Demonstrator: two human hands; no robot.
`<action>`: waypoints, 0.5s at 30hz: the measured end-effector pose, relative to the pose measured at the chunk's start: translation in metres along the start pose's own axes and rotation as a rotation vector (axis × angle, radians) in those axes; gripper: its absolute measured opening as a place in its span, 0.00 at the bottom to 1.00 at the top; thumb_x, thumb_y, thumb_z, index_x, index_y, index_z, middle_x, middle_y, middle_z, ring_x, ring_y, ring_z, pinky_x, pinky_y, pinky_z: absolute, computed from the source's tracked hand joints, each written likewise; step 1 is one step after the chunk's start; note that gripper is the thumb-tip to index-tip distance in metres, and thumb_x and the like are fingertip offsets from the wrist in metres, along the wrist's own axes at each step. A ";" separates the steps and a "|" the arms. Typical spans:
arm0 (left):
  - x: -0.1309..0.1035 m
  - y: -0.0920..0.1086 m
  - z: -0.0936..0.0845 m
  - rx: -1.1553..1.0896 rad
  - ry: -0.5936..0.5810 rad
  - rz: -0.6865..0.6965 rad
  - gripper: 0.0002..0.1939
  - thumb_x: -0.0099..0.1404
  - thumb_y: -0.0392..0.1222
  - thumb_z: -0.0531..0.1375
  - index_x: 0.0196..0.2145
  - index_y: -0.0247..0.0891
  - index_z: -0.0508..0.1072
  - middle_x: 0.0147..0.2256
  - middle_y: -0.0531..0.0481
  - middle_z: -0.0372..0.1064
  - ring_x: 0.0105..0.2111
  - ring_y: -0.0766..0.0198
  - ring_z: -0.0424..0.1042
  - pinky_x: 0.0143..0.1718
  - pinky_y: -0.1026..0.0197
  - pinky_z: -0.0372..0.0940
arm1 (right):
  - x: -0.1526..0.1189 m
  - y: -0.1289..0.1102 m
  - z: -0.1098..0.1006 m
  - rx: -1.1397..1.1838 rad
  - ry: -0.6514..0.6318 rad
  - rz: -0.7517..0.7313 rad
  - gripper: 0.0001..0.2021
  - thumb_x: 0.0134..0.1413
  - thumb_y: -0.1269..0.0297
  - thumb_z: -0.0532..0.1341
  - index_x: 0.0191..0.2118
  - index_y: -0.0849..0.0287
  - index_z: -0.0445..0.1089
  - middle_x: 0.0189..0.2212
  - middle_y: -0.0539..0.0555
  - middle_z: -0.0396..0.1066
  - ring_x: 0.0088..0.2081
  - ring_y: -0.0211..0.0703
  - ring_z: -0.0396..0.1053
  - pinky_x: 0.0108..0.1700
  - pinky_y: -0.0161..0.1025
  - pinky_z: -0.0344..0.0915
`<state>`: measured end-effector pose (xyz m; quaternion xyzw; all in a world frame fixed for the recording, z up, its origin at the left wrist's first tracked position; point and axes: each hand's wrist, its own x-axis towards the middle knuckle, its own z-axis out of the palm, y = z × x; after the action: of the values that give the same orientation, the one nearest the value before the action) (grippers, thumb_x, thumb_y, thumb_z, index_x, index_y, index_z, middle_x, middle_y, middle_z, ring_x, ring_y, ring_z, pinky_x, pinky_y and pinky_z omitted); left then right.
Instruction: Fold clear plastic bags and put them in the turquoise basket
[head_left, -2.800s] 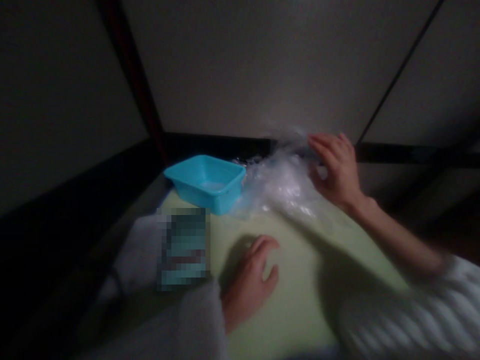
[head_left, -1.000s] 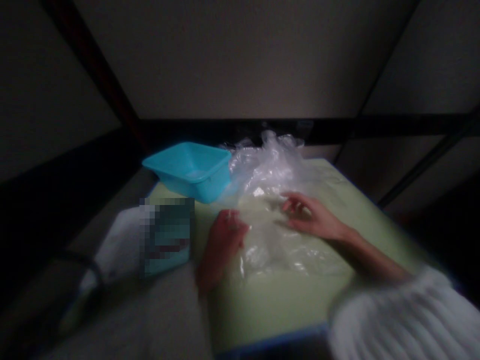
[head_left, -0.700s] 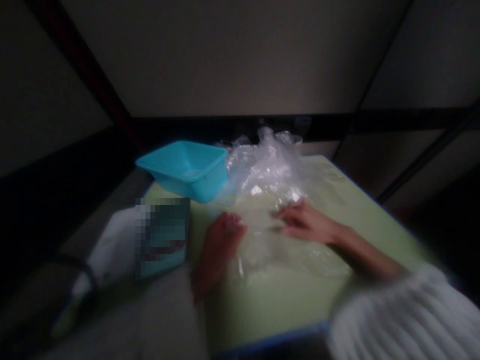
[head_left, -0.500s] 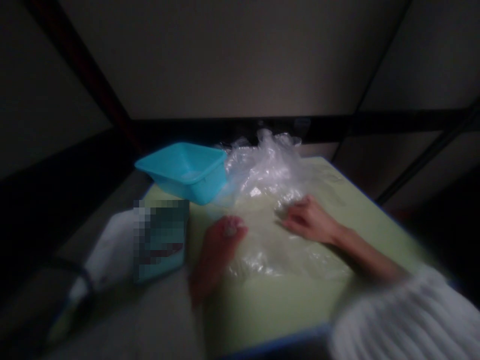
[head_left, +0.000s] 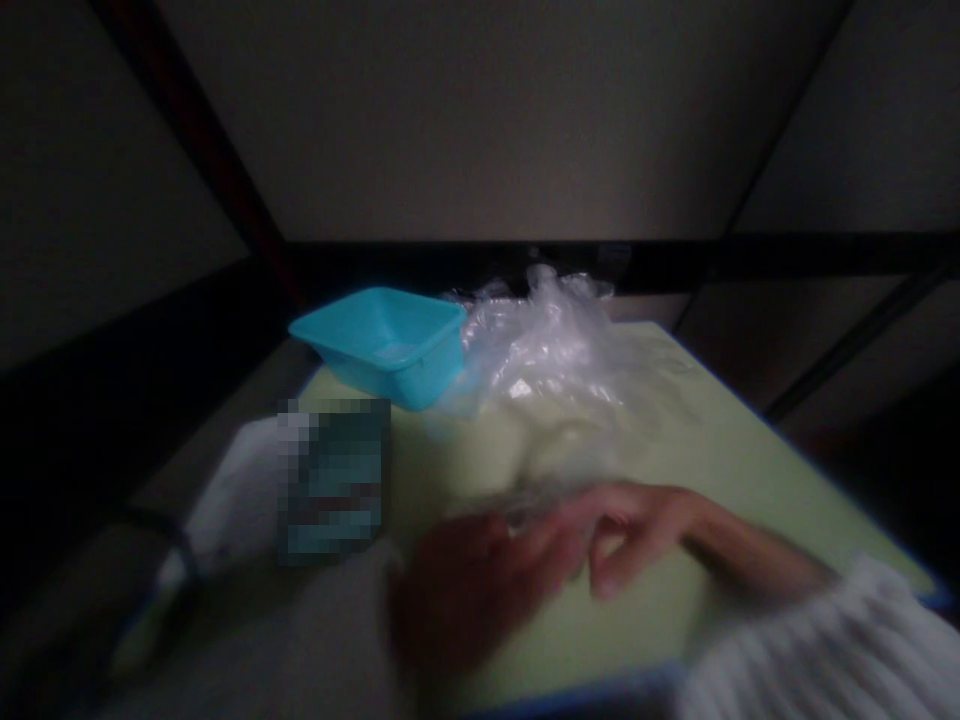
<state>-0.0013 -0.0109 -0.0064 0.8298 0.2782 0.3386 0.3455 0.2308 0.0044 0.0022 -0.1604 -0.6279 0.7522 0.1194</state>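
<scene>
Low over the front of the table, my left hand (head_left: 476, 580) and my right hand (head_left: 637, 525) come together, both smeared by motion. Bunched between and just behind their fingers is a clear plastic bag (head_left: 551, 492). My left hand is closed around part of it, its fingertips blurred. The curled fingers of my right hand grip the other side, thumb bent below. Farther back lies a heap of crumpled clear plastic bags (head_left: 547, 335), beside a turquoise plastic basin (head_left: 431, 380). Something pale lies in the basin's bottom.
The yellow-green tabletop (head_left: 720, 430) has a blue edge. At its left side a pixelated greenish object (head_left: 337, 485) stands against something white (head_left: 240, 470). Behind the table rises a grey panel wall (head_left: 495, 120) with a dark band along its foot.
The plastic bag lay spread flat between my hands; now it is gathered up. My right hand has moved left and nearer, meeting my left hand, which has also come nearer. The view shifted slightly.
</scene>
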 end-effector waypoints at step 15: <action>0.003 0.011 0.006 0.231 -0.444 0.391 0.20 0.65 0.49 0.55 0.50 0.39 0.72 0.47 0.40 0.74 0.36 0.53 0.76 0.36 0.55 0.69 | -0.030 -0.017 -0.062 0.214 1.088 -0.412 0.13 0.49 0.60 0.62 0.43 0.51 0.69 0.46 0.53 0.73 0.45 0.46 0.72 0.52 0.48 0.66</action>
<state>0.0074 -0.0180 -0.0007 0.9550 0.0677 0.1753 0.2295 0.2824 0.0521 0.0122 -0.3847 -0.4152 0.5824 0.5835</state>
